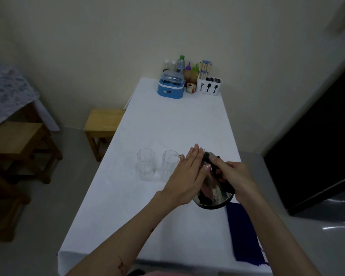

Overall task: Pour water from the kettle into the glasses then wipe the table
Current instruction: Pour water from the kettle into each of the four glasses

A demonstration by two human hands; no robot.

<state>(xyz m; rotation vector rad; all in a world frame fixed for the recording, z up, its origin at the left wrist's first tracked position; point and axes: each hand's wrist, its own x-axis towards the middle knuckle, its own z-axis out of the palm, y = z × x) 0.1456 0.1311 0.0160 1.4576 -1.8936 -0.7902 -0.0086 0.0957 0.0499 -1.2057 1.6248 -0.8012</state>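
Two clear glasses stand side by side on the white table (173,124): the left glass (145,166) and the right glass (170,166). A shiny metal kettle (213,194) with a black handle is tilted to the left, its spout at the rim of the right glass. My right hand (233,178) grips the black handle. My left hand (187,176) lies flat with straight fingers on the kettle's lid and side. A dark blue cloth (245,234) lies on the table's near right edge, partly under my right forearm.
At the table's far end stand a blue container (170,85), several bottles (180,64), a small cup (191,88) and a white cutlery holder (209,84). Wooden stools (103,124) stand to the left on the grey floor. A dark door (317,136) is on the right.
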